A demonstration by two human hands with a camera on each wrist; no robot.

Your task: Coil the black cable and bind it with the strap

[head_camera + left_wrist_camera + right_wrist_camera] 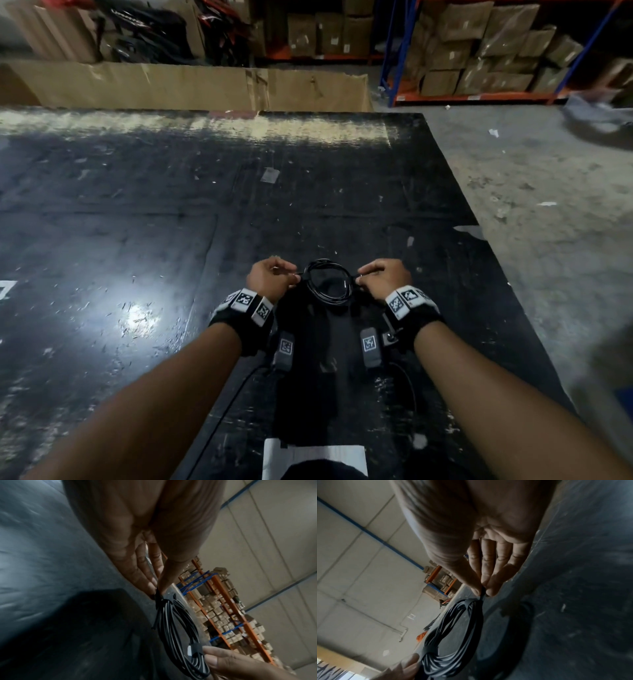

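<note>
Black cable point(329, 285) coiled; left hand point(270, 281) and right hand point(383, 279) each pinch a strap point(247, 649) wrap on opposite sides; binding looks nearly finished.

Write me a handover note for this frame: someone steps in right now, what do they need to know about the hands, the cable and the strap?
Left hand: pinches a strap end on the left side of the coil.
Right hand: pinches a strap on the coil's right side.
Cable: already wound into a round coil, held up between both hands above the black mat.
Done: coiling; black straps wrap the bundle on both sides.
Left: whether either strap is fully fastened cannot be told; probably tighten and close them, then set the coil down.
</note>
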